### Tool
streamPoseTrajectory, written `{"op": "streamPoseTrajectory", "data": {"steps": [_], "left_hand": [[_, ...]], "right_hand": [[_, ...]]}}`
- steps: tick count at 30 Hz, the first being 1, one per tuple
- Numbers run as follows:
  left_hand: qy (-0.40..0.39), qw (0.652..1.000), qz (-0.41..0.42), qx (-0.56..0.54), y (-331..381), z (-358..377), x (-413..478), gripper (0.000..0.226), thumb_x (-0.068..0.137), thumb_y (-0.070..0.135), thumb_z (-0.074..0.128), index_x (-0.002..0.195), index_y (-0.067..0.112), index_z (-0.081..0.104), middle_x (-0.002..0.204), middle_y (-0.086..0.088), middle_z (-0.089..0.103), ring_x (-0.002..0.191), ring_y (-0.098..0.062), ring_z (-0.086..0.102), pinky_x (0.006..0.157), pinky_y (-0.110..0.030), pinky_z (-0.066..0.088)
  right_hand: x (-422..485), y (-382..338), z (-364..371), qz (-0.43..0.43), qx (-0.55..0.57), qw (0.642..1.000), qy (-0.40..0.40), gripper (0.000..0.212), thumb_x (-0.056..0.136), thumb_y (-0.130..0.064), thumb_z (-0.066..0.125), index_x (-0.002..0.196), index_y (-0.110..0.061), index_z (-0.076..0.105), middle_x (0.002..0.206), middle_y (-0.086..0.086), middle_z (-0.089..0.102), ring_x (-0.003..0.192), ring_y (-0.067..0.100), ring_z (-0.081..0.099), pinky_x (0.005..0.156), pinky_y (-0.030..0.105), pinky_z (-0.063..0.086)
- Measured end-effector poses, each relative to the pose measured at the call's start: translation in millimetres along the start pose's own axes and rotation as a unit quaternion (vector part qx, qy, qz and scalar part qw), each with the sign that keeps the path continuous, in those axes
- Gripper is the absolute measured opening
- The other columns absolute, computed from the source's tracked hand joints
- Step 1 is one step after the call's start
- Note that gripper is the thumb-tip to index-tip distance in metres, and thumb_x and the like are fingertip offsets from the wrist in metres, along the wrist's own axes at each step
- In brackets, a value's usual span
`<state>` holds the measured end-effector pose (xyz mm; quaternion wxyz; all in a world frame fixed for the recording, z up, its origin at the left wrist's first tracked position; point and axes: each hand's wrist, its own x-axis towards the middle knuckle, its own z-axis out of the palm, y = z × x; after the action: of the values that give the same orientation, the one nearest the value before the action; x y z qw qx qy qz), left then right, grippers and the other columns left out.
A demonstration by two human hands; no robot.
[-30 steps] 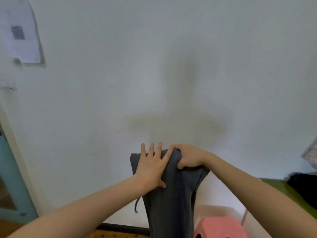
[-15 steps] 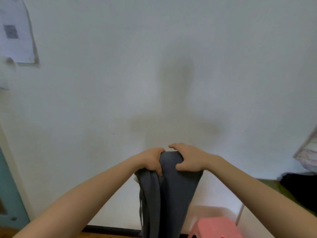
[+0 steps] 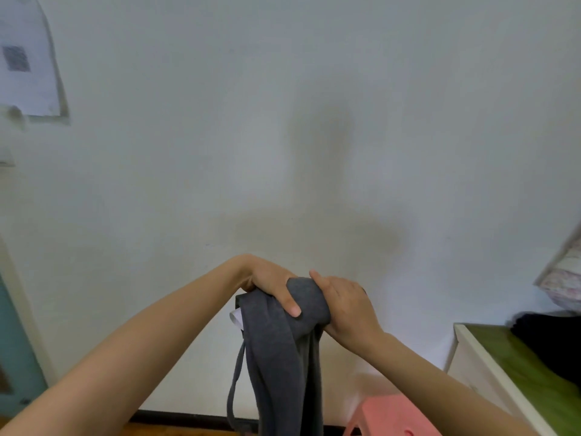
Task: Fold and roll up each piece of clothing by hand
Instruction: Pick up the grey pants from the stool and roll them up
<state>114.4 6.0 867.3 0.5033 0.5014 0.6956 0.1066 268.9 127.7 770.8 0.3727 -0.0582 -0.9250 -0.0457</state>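
A dark grey garment [image 3: 283,366], likely trousers with a drawstring, hangs in the air in front of me and runs down past the bottom of the frame. Its top end is curled into a small roll. My left hand [image 3: 270,284] grips that roll from the left, thumb across the front. On the roll's right side, my right hand [image 3: 345,305] is wrapped around it. A white label pokes out at the garment's left edge, and the drawstring dangles in a loop below.
A white wall fills most of the view, with a paper sheet [image 3: 25,64] stuck at the upper left. A pink plastic stool [image 3: 390,416] stands at the bottom right. A bed with a green cover [image 3: 518,366] and dark clothing [image 3: 553,341] lies at the right.
My left hand went from lying flat on the cloth to gripping it. Both hands have turned the garment's top over into a tighter roll, and the view shifted slightly.
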Motion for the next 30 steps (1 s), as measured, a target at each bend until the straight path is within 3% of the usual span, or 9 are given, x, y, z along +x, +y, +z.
{"op": "streamPoseTrajectory", "data": {"steps": [5,9,13,18,20,22,24,27,30], "left_hand": [[0.125,0.98,-0.061,0.142,5.7,6.2,-8.5,0.062,0.076,0.041,0.077,0.127,0.015,0.052,0.123,-0.003,0.063,0.111,-0.022,0.062,0.095,-0.035,0.051],[0.318,0.893,-0.108,0.301,4.7,41.0,7.2,0.105,0.064,0.064,0.074,0.146,0.021,0.025,0.141,-0.004,0.043,0.126,-0.029,0.046,0.105,-0.046,0.037],[0.432,0.764,-0.109,0.466,-5.8,93.2,36.7,0.119,0.071,0.053,0.074,0.151,0.02,-0.009,0.15,-0.022,0.021,0.137,-0.045,0.023,0.109,-0.067,0.009],[0.488,0.701,-0.027,0.518,-19.3,93.3,36.7,0.107,0.086,0.03,0.066,0.146,0.029,-0.023,0.156,-0.023,0.001,0.141,-0.05,0.005,0.107,-0.069,-0.004],[0.477,0.691,0.001,0.543,-20.1,87.8,36.5,0.104,0.084,0.028,0.067,0.148,0.025,-0.015,0.15,-0.025,0.021,0.135,-0.049,0.025,0.108,-0.067,0.017],[0.487,0.682,0.026,0.545,-18.0,80.7,37.5,0.098,0.072,0.027,0.078,0.148,0.019,0.016,0.118,-0.016,0.056,0.1,-0.038,0.058,0.08,-0.044,0.048],[0.496,0.702,0.029,0.511,-13.5,73.7,36.6,0.069,0.08,0.02,0.069,0.139,0.019,0.034,0.105,-0.006,0.058,0.087,-0.03,0.059,0.062,-0.035,0.039],[0.455,0.777,-0.016,0.436,-1.2,60.0,32.1,0.036,0.085,0.015,0.057,0.118,0.018,0.044,0.108,-0.004,0.059,0.096,-0.03,0.061,0.065,-0.035,0.038],[0.399,0.832,-0.066,0.379,2.6,42.4,27.1,0.044,0.072,0.024,0.071,0.109,0.02,0.049,0.103,0.0,0.063,0.095,-0.025,0.062,0.069,-0.032,0.045]], "right_hand": [[10.5,-2.1,0.1,0.058,0.029,0.988,-0.138,0.064,0.076,-0.026,0.064,0.135,-0.027,0.039,0.113,0.0,0.063,0.095,0.025,0.062,0.074,0.035,0.05],[25.3,-3.9,-3.4,0.153,0.045,0.956,-0.244,0.058,0.078,-0.027,0.06,0.132,-0.026,0.039,0.115,0.002,0.062,0.099,0.027,0.062,0.074,0.034,0.048],[37.5,1.9,-11.2,0.203,0.133,0.919,-0.31,0.043,0.073,-0.017,0.067,0.112,-0.02,0.05,0.102,0.003,0.063,0.089,0.021,0.06,0.066,0.027,0.045],[46.5,20.5,-32.6,0.231,0.291,0.844,-0.387,0.023,0.064,0.001,0.059,0.078,-0.017,0.055,0.068,-0.001,0.058,0.064,0.015,0.055,0.054,0.026,0.042],[47.6,22.9,-38.6,0.239,0.332,0.814,-0.413,0.025,0.064,0.007,0.056,0.077,-0.015,0.057,0.062,-0.005,0.059,0.059,0.012,0.055,0.052,0.023,0.042],[49.3,25.0,-39.3,0.248,0.371,0.776,-0.446,0.027,0.062,0.01,0.054,0.081,-0.007,0.061,0.066,-0.001,0.062,0.064,0.013,0.059,0.056,0.023,0.046],[50.1,25.1,-37.1,0.257,0.36,0.766,-0.467,0.037,0.057,0.001,0.054,0.092,-0.007,0.062,0.078,0.005,0.063,0.074,0.019,0.06,0.062,0.027,0.048],[49.4,22.5,-31.4,0.2,0.239,0.838,-0.447,0.053,0.064,-0.014,0.055,0.117,-0.019,0.057,0.106,0.006,0.064,0.099,0.026,0.061,0.081,0.037,0.05],[33.5,2.9,-28.0,0.163,0.086,0.94,-0.287,0.074,0.077,-0.025,0.052,0.147,-0.02,0.03,0.146,0.005,0.041,0.13,0.026,0.043,0.11,0.041,0.033]]}}
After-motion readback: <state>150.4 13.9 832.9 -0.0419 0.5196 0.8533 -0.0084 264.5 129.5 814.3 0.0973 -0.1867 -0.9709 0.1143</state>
